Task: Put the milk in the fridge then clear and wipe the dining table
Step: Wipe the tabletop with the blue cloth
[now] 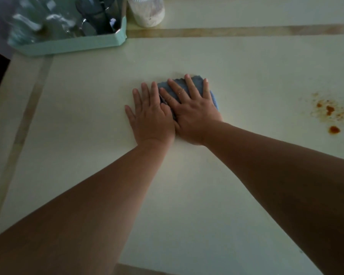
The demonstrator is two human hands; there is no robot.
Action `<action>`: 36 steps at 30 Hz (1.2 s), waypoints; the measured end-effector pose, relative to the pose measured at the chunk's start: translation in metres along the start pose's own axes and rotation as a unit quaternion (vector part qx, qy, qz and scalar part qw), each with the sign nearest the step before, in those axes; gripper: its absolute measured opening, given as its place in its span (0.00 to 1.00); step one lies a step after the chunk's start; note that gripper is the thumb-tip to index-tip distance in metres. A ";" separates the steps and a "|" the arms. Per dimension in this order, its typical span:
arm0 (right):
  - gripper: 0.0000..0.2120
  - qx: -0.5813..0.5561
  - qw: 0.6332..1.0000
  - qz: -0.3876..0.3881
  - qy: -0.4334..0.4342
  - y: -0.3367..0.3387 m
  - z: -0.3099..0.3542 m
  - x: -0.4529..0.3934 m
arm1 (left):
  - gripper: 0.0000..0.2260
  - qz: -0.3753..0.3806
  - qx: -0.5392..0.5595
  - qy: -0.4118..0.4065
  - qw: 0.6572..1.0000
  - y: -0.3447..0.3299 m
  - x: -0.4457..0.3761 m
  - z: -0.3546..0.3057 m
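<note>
Both hands lie flat, side by side, near the middle of the cream dining table [216,185], fingers straight and spread. The right hand [194,114] presses down on a folded blue cloth [176,87], which shows between and beyond its fingers; nothing is gripped. The left hand [150,118] rests palm-down just beside it, its inner edge touching the cloth and the right hand, most of its fingers on the bare surface. Toward the table's right edge, well apart from the hands, sits a scatter of orange-brown stains [329,114]. At the far left corner stands a mint-green tray [68,46] holding blurred glassware, with a pale jar [148,14] just beside it along the far edge
</note>
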State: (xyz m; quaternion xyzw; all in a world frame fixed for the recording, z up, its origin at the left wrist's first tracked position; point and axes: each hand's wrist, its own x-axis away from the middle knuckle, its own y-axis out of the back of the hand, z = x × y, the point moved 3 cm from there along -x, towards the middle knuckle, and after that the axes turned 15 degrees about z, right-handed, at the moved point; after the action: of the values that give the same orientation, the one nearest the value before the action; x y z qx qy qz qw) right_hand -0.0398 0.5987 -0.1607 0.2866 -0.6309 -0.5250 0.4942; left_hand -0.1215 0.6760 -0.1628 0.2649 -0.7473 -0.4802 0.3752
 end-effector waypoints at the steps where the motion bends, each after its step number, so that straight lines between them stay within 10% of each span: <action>1: 0.32 0.000 1.000 0.001 0.003 0.001 -0.002 -0.005 | 0.25 0.003 0.001 0.008 1.000 0.000 -0.003 -0.001; 14: 0.32 -0.020 1.000 -0.005 -0.014 0.004 -0.006 -0.014 | 0.24 -0.093 0.024 -0.073 0.993 0.007 0.001 -0.010; 18: 0.31 -0.028 0.998 -0.007 -0.062 -0.006 -0.006 0.004 | 0.27 -0.041 -0.033 -0.223 0.973 0.003 0.001 -0.022; 36: 0.34 -0.061 0.993 0.016 -0.099 -0.050 0.020 0.140 | 0.39 0.085 -0.129 -0.214 0.965 -0.044 0.116 -0.022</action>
State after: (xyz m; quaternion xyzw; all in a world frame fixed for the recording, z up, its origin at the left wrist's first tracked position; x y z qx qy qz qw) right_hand -0.1149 0.4694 -0.1618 0.1920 -0.6480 -0.5803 0.4543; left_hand -0.1691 0.5589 -0.1615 0.0408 -0.7618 -0.5844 0.2767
